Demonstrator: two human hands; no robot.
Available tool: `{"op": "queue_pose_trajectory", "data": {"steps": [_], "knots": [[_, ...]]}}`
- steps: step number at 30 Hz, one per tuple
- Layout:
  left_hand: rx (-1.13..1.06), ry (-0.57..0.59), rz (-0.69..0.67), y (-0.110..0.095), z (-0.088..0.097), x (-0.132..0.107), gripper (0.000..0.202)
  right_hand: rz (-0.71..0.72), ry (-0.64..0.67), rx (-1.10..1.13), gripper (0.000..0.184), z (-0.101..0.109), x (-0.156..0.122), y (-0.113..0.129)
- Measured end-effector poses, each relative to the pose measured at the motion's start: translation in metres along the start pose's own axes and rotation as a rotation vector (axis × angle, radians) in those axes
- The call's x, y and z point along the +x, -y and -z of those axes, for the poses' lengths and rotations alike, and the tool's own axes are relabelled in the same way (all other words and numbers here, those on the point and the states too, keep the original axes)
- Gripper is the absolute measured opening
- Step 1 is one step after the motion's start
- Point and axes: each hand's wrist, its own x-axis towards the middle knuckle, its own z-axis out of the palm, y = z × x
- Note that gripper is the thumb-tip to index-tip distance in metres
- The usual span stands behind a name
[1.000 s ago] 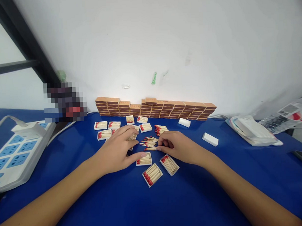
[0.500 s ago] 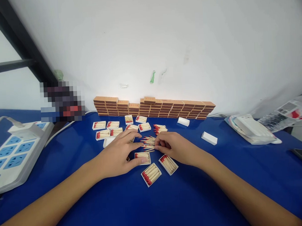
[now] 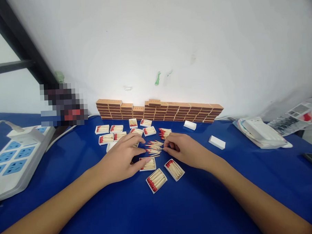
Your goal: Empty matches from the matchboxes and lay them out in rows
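Observation:
My left hand [image 3: 123, 158] is spread, its thumb over a filled matchbox tray [image 3: 150, 164] and its index finger near the left end of a loose pile of red-tipped matches [image 3: 154, 146]. Bent fingers and thumb bring my right hand [image 3: 184, 148] into a pinch at the pile's right end; what lies between the tips is hidden. A second heap of matches [image 3: 165, 133] lies just behind. Closer to me are two more full trays, one tilted left [image 3: 156, 180] and one angled right [image 3: 174, 170].
Stacked brown matchboxes [image 3: 181, 112] line the wall. Several filled trays [image 3: 106, 138] sit at the left behind my hand. Two white trays [image 3: 217, 142] [image 3: 189, 125] lie at the right. A power strip [image 3: 15, 164] is far left; plastic packaging [image 3: 262, 134] is far right.
My right hand has drawn back slightly to the right from the loose matches. My left hand stays nearly where it was, still spread by the tray.

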Motion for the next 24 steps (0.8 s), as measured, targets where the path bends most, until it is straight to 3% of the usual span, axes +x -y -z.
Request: {"op": "queue_pose_trajectory", "data": {"steps": [7, 13, 24], "knots": [[-0.016, 0.022, 0.006, 0.000, -0.002, -0.002, 0.034, 0.010, -0.003, 0.029, 0.014, -0.010, 0.004, -0.002], [0.017, -0.025, 0.036, 0.004, -0.003, -0.001, 0.035, 0.020, 0.002, 0.096, 0.017, -0.010, 0.002, 0.006], [0.010, 0.028, 0.026, 0.002, -0.007, -0.003, 0.042, 0.078, -0.012, 0.141, 0.014, -0.013, 0.002, 0.008]]}}
